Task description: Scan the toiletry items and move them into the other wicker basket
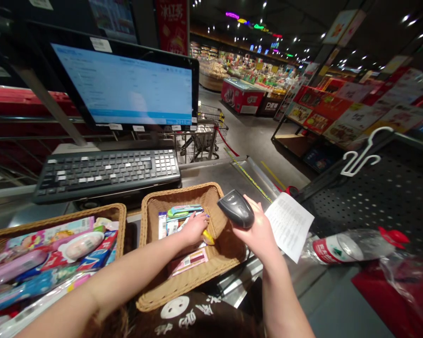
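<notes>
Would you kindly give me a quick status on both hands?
Right hand grips barcode scanner. Left hand inside wicker basket, on small packets. Nothing blocking.

Baskets: you have two (183,286) (56,220)
Scanners: one (237,209)
Keyboards: one (107,173)
Screens: one (127,89)
Bottles: one (345,248)
Paper sheets: one (289,225)

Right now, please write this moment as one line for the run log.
left hand: in middle wicker basket, on small packets | right hand: holds barcode scanner | keyboard behind
</notes>
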The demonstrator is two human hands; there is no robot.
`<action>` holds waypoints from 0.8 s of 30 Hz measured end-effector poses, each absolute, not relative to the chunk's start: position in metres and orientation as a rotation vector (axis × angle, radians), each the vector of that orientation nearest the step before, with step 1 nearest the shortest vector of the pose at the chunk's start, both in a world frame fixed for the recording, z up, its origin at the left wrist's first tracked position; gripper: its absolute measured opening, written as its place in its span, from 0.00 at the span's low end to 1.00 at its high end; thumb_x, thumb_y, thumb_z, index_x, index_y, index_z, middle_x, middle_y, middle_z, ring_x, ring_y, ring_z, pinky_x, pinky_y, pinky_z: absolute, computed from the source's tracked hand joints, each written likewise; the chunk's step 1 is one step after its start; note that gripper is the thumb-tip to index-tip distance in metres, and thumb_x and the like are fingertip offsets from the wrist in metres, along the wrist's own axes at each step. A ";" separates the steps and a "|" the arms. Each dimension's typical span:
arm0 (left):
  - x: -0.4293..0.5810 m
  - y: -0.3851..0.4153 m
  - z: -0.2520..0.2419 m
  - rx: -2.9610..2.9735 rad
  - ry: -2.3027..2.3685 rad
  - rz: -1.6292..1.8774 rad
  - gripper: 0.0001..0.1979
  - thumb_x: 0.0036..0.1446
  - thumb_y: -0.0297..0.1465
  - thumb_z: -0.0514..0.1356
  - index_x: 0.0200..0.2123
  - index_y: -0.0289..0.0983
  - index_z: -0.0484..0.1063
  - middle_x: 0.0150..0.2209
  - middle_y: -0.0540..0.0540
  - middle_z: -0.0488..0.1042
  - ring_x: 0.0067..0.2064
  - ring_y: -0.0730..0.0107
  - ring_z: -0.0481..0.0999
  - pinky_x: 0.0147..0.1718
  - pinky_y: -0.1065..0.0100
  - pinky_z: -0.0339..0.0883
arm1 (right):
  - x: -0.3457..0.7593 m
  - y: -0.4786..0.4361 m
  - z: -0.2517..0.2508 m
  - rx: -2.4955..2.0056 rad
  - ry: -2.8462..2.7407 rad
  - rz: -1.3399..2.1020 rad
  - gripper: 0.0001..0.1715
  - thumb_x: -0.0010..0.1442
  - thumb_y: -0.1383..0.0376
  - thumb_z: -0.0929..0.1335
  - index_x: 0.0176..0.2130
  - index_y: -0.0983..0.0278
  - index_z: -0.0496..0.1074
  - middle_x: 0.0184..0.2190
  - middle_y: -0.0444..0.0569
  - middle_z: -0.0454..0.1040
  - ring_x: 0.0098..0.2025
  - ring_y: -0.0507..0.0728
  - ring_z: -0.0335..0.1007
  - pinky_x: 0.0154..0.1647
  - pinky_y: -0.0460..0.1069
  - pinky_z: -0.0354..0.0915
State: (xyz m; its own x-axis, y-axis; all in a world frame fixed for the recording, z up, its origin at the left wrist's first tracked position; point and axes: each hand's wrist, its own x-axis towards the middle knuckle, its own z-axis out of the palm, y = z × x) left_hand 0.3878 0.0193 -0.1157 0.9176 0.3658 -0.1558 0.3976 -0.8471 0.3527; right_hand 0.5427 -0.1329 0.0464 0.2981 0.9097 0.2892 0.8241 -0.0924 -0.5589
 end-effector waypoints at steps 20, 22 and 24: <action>0.369 0.047 -0.115 2.855 0.110 -0.224 0.16 0.47 0.24 0.64 0.41 0.44 0.79 0.63 0.45 0.67 0.66 0.54 0.60 0.66 0.53 0.43 | 0.526 -0.134 0.054 -1.898 -1.610 0.207 0.29 0.48 0.67 0.70 0.52 0.65 0.70 0.57 0.60 0.71 0.67 0.70 0.56 0.68 0.73 0.42; 0.368 0.048 -0.115 2.854 0.103 -0.192 0.14 0.53 0.25 0.61 0.43 0.44 0.78 0.60 0.46 0.70 0.64 0.56 0.63 0.66 0.55 0.44 | 0.521 -0.133 0.054 -1.886 -1.616 0.243 0.30 0.47 0.67 0.70 0.52 0.64 0.70 0.56 0.59 0.72 0.67 0.70 0.56 0.68 0.73 0.42; 0.366 0.047 -0.115 2.851 0.107 -0.164 0.14 0.56 0.27 0.59 0.44 0.43 0.78 0.58 0.46 0.72 0.63 0.57 0.65 0.65 0.56 0.45 | 0.518 -0.132 0.055 -1.873 -1.616 0.273 0.31 0.47 0.67 0.71 0.52 0.64 0.69 0.56 0.58 0.73 0.67 0.70 0.56 0.68 0.74 0.41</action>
State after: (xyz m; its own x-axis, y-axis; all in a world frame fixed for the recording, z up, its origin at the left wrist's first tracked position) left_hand 0.3664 0.0465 -0.1148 0.9908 0.0570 -0.1225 0.0891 -0.9572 0.2755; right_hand 0.5177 -0.1319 0.0551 0.2219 0.9434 0.2467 0.8101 -0.0376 -0.5850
